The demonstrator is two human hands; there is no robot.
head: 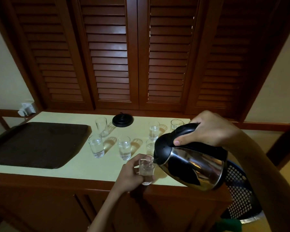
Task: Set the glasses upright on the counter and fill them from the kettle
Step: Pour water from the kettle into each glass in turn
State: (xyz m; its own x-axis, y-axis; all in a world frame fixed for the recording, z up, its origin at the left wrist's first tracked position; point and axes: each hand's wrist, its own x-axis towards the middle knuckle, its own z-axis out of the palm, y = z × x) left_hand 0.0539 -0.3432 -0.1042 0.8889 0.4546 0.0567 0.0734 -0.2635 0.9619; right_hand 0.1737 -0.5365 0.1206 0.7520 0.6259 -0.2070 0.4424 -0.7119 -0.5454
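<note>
Fingers [135, 166] of the left hand [130, 175] are curling round a glass [146, 166] at the desk's [84, 164] front edge, while the right hand [213, 129] is gripping the tilted kettle [196, 169] by its black handle [186, 129], spout at the rim. The glass is looking thin and slippery, best held round its wall; the kettle is likely weighing heavy.

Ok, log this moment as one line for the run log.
step: filling | right hand: grips kettle handle, kettle tilted | left hand: holds glass at spout | counter: other glasses standing
</note>
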